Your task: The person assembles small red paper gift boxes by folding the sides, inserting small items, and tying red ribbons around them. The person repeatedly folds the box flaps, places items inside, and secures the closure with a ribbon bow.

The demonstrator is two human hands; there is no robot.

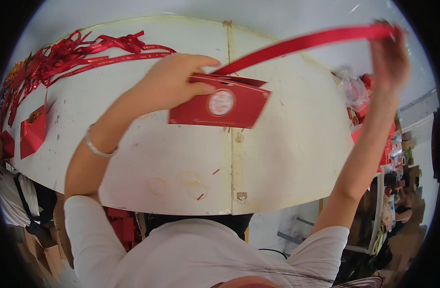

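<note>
My left hand (pixel 174 81) grips the upper left part of a red gift box (pixel 246 103), thumb in front and fingers behind. The box is held above the white table, with a round pale label on its front and a small slot near its top edge. From the top of the box a red ribbon (pixel 296 45) runs up to the right. Its far end is pinched in my right hand (pixel 391 60), raised at the upper right with the arm stretched out. The ribbon looks taut between the two hands. Where it enters the box is partly hidden by my left fingers.
A tangle of red ribbons (pixel 81 55) lies on the far left of the white table (pixel 181 153). Red boxes (pixel 34 132) stand at the left edge. Clear plastic and red items (pixel 356 93) are at the right edge. Cartons (pixel 45 252) sit below on the left.
</note>
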